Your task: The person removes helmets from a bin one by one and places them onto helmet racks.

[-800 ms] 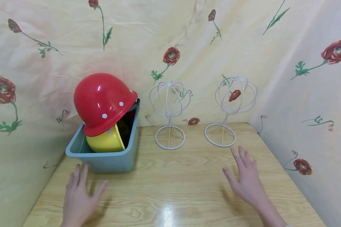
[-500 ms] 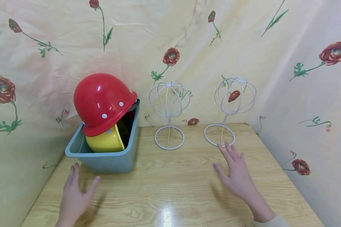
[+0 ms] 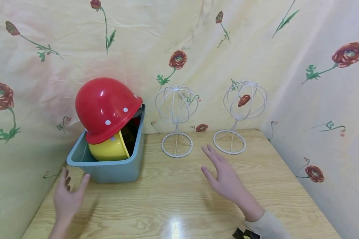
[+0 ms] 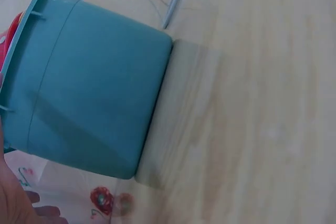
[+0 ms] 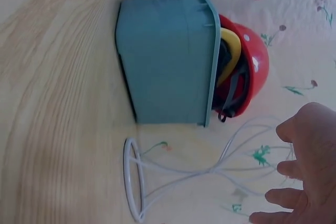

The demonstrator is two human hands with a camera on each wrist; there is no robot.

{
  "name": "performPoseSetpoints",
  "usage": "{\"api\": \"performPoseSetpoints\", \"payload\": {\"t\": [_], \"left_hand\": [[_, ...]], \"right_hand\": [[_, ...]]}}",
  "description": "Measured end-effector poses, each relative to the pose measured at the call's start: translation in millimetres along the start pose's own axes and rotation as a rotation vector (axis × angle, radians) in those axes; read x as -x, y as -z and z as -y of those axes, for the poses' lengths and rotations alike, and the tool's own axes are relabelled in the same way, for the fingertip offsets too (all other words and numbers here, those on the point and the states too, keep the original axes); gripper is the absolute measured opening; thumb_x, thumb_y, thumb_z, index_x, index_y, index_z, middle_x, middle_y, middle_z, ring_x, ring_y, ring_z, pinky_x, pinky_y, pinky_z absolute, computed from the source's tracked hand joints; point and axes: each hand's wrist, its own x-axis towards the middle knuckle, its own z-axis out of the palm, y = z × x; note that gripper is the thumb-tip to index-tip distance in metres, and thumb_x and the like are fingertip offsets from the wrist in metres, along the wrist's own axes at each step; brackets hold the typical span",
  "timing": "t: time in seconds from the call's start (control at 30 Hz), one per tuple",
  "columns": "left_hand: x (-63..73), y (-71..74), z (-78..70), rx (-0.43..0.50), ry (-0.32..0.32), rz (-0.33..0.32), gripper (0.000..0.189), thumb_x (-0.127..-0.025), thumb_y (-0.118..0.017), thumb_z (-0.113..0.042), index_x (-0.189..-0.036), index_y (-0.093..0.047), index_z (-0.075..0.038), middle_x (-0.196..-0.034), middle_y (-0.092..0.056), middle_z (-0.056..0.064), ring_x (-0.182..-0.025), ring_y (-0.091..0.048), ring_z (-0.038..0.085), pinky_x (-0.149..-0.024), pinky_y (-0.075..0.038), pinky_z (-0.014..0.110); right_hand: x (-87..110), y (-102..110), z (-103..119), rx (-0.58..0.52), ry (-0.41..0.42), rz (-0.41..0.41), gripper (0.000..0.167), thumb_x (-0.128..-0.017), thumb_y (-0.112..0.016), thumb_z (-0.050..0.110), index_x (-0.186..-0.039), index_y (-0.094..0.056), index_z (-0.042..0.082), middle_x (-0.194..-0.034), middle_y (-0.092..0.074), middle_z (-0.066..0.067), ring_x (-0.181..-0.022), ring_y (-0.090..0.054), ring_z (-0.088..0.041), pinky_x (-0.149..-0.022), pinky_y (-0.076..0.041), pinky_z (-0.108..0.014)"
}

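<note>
A red hard hat (image 3: 106,106) with white dots lies tilted on a yellow hard hat (image 3: 109,148) inside a blue-grey plastic bin (image 3: 116,171). Just in front of the bin's left corner hovers my left hand (image 3: 67,199), thumb and fingers spread and holding nothing. My right hand (image 3: 227,177) is over the table, fingers extended, in front of two white wire stands. It touches neither the left wire stand (image 3: 176,122) nor the right wire stand (image 3: 235,119). Black straps (image 5: 233,90) show under the red hard hat in the right wrist view.
The wooden table (image 3: 155,205) meets a flower-printed cloth (image 3: 131,39) at the back and both sides. A black strapped device (image 3: 246,234) sits by the right sleeve (image 3: 267,225) at the bottom edge.
Both hands have moved left: the left hand to the bin's front left corner, the right hand further inward toward the middle. The bin, hard hats and stands stay put.
</note>
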Motion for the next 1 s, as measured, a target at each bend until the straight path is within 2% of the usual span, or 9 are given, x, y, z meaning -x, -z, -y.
{"api": "performPoseSetpoints", "payload": {"t": [0.2, 0.4, 0.53, 0.67, 0.77, 0.9, 1.0], "left_hand": [[-15.9, 1.1, -5.1, 0.057, 0.006, -0.032, 0.097, -0.097, -0.075, -0.038, -0.172, -0.016, -0.018, -0.176, -0.024, 0.012, -0.156, -0.034, 0.049, -0.128, -0.028, 0.060], [-25.6, -0.9, -13.2, 0.053, -0.015, -0.037, 0.099, -0.094, -0.079, -0.037, -0.172, -0.019, -0.022, -0.175, -0.031, 0.009, -0.156, -0.039, 0.043, -0.127, -0.033, 0.055], [-32.0, -5.2, -17.9, 0.045, -0.057, -0.061, 0.098, -0.092, -0.081, -0.034, -0.171, -0.025, -0.022, -0.171, -0.039, 0.010, -0.150, -0.046, 0.043, -0.124, -0.040, 0.039], [-37.3, -10.2, -20.8, 0.050, -0.091, -0.073, 0.096, -0.090, -0.082, -0.033, -0.170, -0.029, -0.025, -0.169, -0.043, 0.009, -0.146, -0.050, 0.039, -0.115, -0.043, 0.020], [-41.4, -13.3, -23.1, 0.062, -0.118, -0.080, 0.094, -0.090, -0.082, -0.032, -0.169, -0.031, -0.027, -0.168, -0.045, 0.007, -0.140, -0.052, 0.026, -0.107, -0.044, 0.010], [-46.4, -14.9, -24.3, 0.093, -0.184, -0.112, 0.093, -0.088, -0.084, -0.027, -0.167, -0.036, -0.028, -0.163, -0.050, 0.010, -0.124, -0.049, 0.004, -0.089, -0.041, -0.002], [-48.6, -14.8, -23.8, 0.099, -0.215, -0.126, 0.092, -0.087, -0.084, -0.024, -0.166, -0.037, -0.029, -0.161, -0.051, 0.012, -0.119, -0.045, -0.005, -0.086, -0.040, -0.003]], "right_hand": [[-13.0, -9.9, 13.3, -0.021, 0.052, 0.009, 0.066, -0.104, -0.067, 0.023, -0.165, -0.041, 0.018, -0.166, -0.045, -0.018, -0.147, -0.051, -0.043, -0.113, -0.047, -0.066], [-26.6, -23.0, 25.0, -0.055, 0.117, 0.011, 0.061, -0.104, -0.066, 0.021, -0.162, -0.047, 0.013, -0.163, -0.050, -0.015, -0.145, -0.055, -0.038, -0.116, -0.048, -0.058], [-36.2, -31.7, 35.1, -0.084, 0.160, -0.001, 0.058, -0.104, -0.065, 0.020, -0.159, -0.050, 0.012, -0.158, -0.056, -0.014, -0.142, -0.058, -0.034, -0.115, -0.050, -0.054], [-45.8, -40.3, 47.0, -0.170, 0.195, -0.007, 0.055, -0.103, -0.065, 0.014, -0.156, -0.053, 0.006, -0.153, -0.061, -0.017, -0.137, -0.064, -0.033, -0.103, -0.060, -0.046], [-52.8, -47.4, 56.7, -0.271, 0.186, 0.007, 0.051, -0.103, -0.065, 0.008, -0.152, -0.055, 0.000, -0.150, -0.063, -0.020, -0.128, -0.069, -0.035, -0.092, -0.064, -0.036], [-65.4, -58.7, 72.2, -0.401, 0.144, 0.049, 0.049, -0.104, -0.062, 0.008, -0.151, -0.055, -0.003, -0.149, -0.063, -0.021, -0.122, -0.072, -0.035, -0.090, -0.062, -0.026], [-76.0, -66.7, 85.2, -0.470, 0.138, 0.082, 0.047, -0.106, -0.060, 0.010, -0.151, -0.055, -0.004, -0.151, -0.062, -0.021, -0.122, -0.073, -0.033, -0.091, -0.061, -0.022]]}}
